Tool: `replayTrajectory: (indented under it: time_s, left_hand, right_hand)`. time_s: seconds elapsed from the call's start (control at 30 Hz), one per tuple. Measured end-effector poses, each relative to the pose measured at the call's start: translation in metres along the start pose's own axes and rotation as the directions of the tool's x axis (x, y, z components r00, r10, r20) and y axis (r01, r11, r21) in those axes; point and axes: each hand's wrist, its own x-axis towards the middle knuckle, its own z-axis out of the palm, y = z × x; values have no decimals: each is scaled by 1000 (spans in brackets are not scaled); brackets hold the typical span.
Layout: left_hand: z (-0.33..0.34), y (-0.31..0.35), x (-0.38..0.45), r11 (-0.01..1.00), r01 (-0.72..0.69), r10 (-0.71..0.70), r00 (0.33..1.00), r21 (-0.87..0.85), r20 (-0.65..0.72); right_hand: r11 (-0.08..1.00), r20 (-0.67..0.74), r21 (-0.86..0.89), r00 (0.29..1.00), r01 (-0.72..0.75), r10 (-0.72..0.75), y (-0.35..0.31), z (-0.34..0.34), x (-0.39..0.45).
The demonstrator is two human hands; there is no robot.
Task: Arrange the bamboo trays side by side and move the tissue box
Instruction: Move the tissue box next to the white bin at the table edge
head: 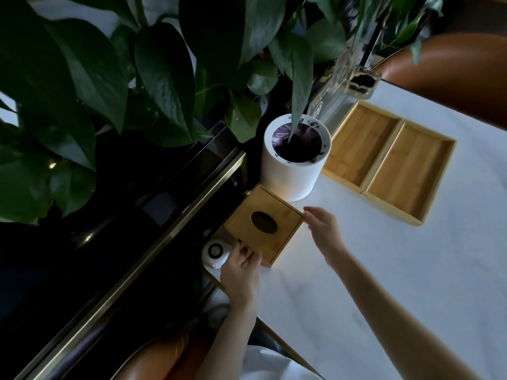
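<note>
A square bamboo tissue box [277, 234] with a dark oval opening on top sits at the left edge of the white table, just below a white pot. My left hand [242, 267] grips its near left corner with curled fingers. My right hand [322, 229] touches the box's right corner, fingers loosely bent. Two shallow bamboo trays lie side by side and touching at the upper right: the left tray [359, 149] and the right tray [408, 171].
A white cylindrical plant pot [290, 174] stands between the box and the trays, with large green leaves overhanging. A small white round device [215, 252] sits left of the box. A clear acrylic sign holder [362, 83] stands beyond the trays. Brown chairs at top right and bottom.
</note>
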Motion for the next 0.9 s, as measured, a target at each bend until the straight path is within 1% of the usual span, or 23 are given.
replayTrajectory:
  time_s: [0.07, 0.1, 0.17, 0.2, 0.23, 0.27, 0.4, 0.5, 0.6, 0.9]
  left_hand:
    - [-3, 1, 2, 999, -30, 30, 1000, 22, -6]
    - [-4, 2, 4, 998, -49, 50, 999, 43, -12]
    - [-4, 4, 8, 993, -79, 81, 997, 88, -17]
    - [-4, 5, 9, 991, -88, 90, 996, 104, -19]
    - [-3, 6, 10, 989, -93, 96, 995, 117, -24]
    - [-3, 7, 10, 988, -93, 97, 995, 126, -29]
    - [-2, 9, 14, 992, -79, 82, 996, 95, -36]
    - [0, 10, 17, 996, -67, 69, 997, 59, -42]
    - [2, 12, 21, 997, -65, 67, 997, 43, -48]
    - [6, 17, 33, 991, -75, 85, 993, 111, -80]
  right_hand:
    - [972, -25, 179, 987, -150, 157, 10, -1, -8]
    - [924, 0, 294, 967, -244, 255, 13, -1, -11]
    - [767, 108, 506, 911, -394, 397, 12, -3, -17]
    - [695, 167, 572, 891, -436, 422, 10, -3, -19]
    - [653, 212, 604, 881, -458, 422, 7, -4, -21]
    - [646, 236, 606, 881, -464, 410, 4, -4, -22]
    - [777, 219, 472, 910, -416, 353, -1, 1, -19]
    - [832, 205, 410, 927, -374, 315, -1, 5, -11]
    - [845, 205, 400, 933, -355, 295, -3, 8, -5]
    - [832, 217, 425, 932, -357, 289, -12, 15, 8]
